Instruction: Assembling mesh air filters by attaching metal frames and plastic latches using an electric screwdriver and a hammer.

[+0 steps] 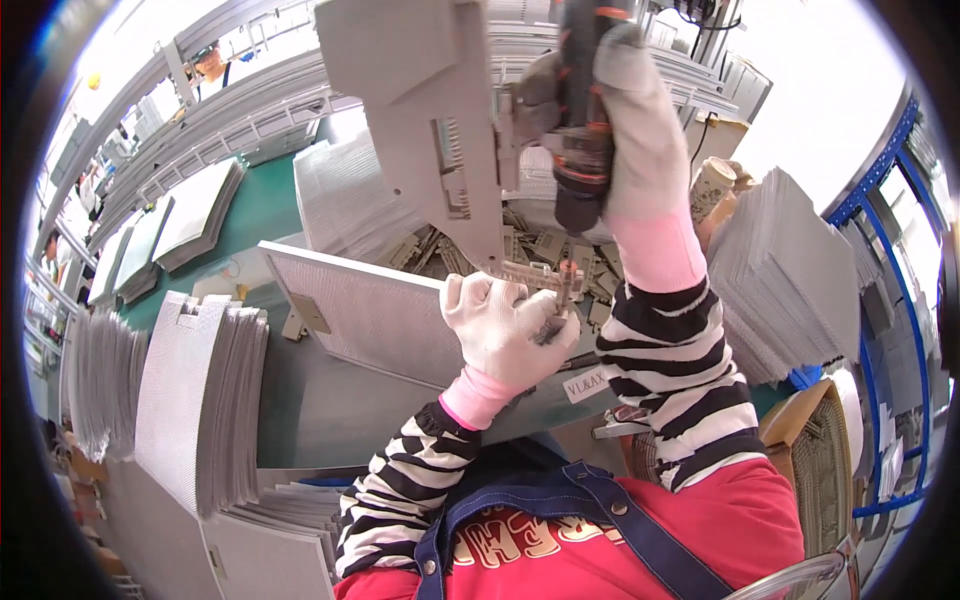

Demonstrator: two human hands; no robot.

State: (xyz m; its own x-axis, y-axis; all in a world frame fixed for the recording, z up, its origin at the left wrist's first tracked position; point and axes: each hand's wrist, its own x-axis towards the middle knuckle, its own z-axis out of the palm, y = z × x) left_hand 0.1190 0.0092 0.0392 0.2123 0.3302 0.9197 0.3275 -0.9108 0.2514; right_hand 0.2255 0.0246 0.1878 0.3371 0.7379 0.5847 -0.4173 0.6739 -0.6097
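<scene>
My right hand (645,110), in a white glove with a pink cuff, is raised and wrapped round a black and orange power screwdriver (582,170), which points down and is slightly blurred. It sits beside the tall grey body of a bench machine (420,100). Below the tool, my gloved left hand (505,330) closes on the right end of a framed mesh panel (375,325), which stands on its long edge and slants away to the left. Near its fingertips is a small metal fixture with an orange-red part (568,275). My fingers partly hide the panel's end.
Small metal pieces (545,245) lie heaped behind my left hand. Stacks of mesh panels stand left (195,400) and right (775,280) on the green table (310,420). A cardboard box (815,440) is at the lower right, near a blue rack (885,420). Another person (210,65) is far left.
</scene>
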